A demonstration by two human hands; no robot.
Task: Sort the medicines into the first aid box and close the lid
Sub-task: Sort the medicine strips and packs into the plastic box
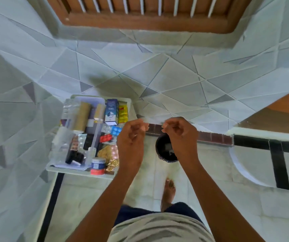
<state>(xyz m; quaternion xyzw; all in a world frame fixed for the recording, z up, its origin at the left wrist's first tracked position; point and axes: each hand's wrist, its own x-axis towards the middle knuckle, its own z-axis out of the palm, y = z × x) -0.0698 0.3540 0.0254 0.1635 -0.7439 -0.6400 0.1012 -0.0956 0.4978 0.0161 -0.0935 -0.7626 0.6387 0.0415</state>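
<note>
Head view — two hands, left hand (131, 135) and right hand (180, 131), one first aid box (87, 99).

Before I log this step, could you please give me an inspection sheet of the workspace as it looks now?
Surface: small pale table against a grey geometric-patterned wall, crowded with medicines.
Job's things: clear plastic first aid box, lid not on; blue-and-white carton, yellow sachet pack, red blister pack, blue blister pack, gold foil strips, blue-and-red round tub.
Clutter: black round bin on the floor.
Hands: left hand and right hand raised with fingers curled, pinching something thin; too blurred to identify.
Cables: nothing seen.
Surroundings: tiled floor, wooden-framed window, a bare foot.
</note>
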